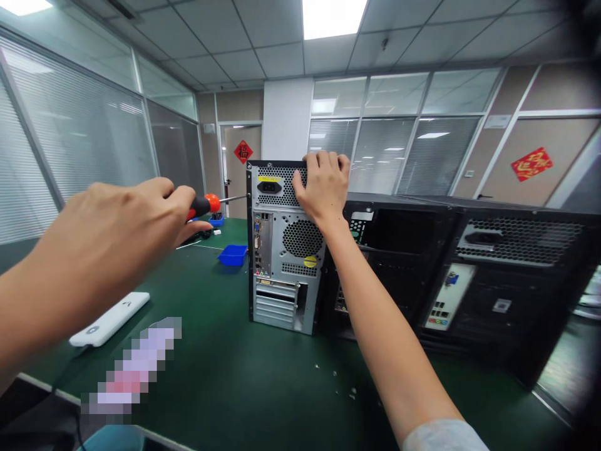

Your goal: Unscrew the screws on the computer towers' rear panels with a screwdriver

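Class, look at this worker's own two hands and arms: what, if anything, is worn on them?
The left hand and right hand are bare: no glove, ring or watch shows. A pale grey sleeve edge shows on the right arm; none is visible on the left.

A head-worn camera faces forward over the table [211, 369], nearer the left hand [134, 219] than the right hand [325, 188], its wide view reaching up to the ceiling [201, 41].
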### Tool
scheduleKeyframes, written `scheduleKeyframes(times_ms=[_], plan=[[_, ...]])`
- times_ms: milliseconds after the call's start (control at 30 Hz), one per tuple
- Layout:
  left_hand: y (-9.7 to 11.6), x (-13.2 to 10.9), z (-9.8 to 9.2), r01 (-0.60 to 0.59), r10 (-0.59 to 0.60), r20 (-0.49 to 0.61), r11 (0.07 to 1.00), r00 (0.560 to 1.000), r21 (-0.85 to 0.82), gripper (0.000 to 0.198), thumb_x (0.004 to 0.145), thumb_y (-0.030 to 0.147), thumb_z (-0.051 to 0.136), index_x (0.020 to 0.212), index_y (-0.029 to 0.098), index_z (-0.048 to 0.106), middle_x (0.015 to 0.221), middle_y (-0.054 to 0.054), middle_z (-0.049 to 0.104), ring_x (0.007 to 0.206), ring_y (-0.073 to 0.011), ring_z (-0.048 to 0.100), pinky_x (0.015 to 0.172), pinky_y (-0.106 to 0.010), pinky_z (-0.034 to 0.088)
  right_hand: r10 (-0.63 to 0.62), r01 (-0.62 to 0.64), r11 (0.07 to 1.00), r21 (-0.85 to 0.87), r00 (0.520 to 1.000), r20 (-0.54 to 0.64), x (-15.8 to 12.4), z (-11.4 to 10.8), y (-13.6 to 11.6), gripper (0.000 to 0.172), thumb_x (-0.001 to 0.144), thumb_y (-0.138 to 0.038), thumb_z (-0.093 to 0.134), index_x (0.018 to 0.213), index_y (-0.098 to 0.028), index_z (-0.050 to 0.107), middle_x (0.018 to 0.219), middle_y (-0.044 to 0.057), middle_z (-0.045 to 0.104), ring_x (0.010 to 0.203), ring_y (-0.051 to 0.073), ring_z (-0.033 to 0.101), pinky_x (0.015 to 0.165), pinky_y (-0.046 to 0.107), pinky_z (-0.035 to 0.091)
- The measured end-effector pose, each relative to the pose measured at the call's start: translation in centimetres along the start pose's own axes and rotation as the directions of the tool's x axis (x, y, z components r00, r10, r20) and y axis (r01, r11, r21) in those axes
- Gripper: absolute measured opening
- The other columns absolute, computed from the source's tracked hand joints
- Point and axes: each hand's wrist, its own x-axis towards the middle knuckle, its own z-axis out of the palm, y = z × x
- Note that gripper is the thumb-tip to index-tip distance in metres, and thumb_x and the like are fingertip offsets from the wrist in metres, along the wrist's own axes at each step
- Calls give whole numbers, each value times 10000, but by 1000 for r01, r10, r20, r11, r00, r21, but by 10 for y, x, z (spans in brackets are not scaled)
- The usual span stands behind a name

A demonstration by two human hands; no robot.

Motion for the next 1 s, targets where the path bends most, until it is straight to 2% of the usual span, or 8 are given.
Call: scheduleKeyframes(times_ms=[67, 167, 333, 433, 600, 800, 900, 1000], plan=[[10, 5, -5, 45, -49, 19, 982, 999, 182, 554, 940, 582, 124, 823, 180, 487, 702, 24, 283, 522, -139, 477, 562, -358, 431, -4, 4, 1000, 0, 1000, 1, 0, 0, 0, 407, 896, -336, 293, 1102, -123, 571, 1072, 114, 600, 1054, 264, 508, 997, 450, 305], [20, 10, -10, 43, -53, 24, 953, 998, 299, 594, 936, 569, 28, 783, 190, 459, 671, 25, 259, 439, -101, 350, 486, -262, 328, -2, 2, 1000, -1, 1000, -3, 0, 2, 1, 402, 895, -336, 295, 1096, -124, 571, 1066, 111, 601, 1052, 261, 509, 999, 449, 304], [23, 13, -13, 32, -38, 6, 927, 999, 373, 515, 977, 452, 67, 758, 194, 456, 655, 20, 257, 444, -84, 171, 490, -245, 159, 1, -1, 1000, 8, 1000, -11, 1, 3, 1, 397, 894, -341, 297, 1079, -126, 574, 1058, 112, 605, 1052, 262, 511, 996, 454, 306], [26, 13, -14, 60, -69, 9, 918, 998, 393, 470, 983, 414, 116, 734, 193, 447, 638, 18, 269, 456, -87, 103, 486, -258, 107, -6, 6, 1000, 13, 1000, -6, 1, 2, 1, 402, 890, -342, 298, 1080, -122, 576, 1059, 116, 605, 1051, 271, 514, 987, 462, 310], [31, 13, -15, 95, -110, 13, 906, 994, 414, 424, 981, 352, 146, 756, 195, 468, 631, 15, 282, 449, -95, 128, 492, -266, 78, -4, 4, 1000, 16, 1000, 9, 1, 1, 1, 405, 892, -336, 287, 1089, -121, 568, 1072, 125, 600, 1054, 276, 510, 972, 479, 309], [32, 13, -16, 55, -48, -27, 898, 998, 436, 361, 980, 241, 194, 745, 180, 462, 633, 15, 265, 484, -94, 198, 487, -252, 72, 2, -2, 1000, 17, 1000, 3, 1, 2, 1, 393, 887, -336, 301, 1082, -129, 572, 1071, 113, 605, 1051, 266, 512, 985, 460, 304], [32, 13, -18, 18, -11, -17, 885, 1000, 464, 425, 982, 191, 124, 775, 177, 495, 641, 4, 257, 524, -113, 283, 474, -249, 67, 4, -4, 1000, 15, 1000, -1, 2, 2, 1, 396, 883, -338, 306, 1080, -127, 576, 1064, 110, 606, 1049, 270, 513, 986, 458, 304], [32, 14, -20, -18, 13, 14, 883, 1000, 470, 557, 949, 99, -2, 798, 178, 528, 644, -4, 247, 533, -124, 286, 454, -243, 74, 7, -7, 1000, 11, 1000, 3, 2, 2, 1, 394, 882, -339, 313, 1080, -123, 577, 1059, 111, 606, 1048, 271, 512, 984, 458, 304]])
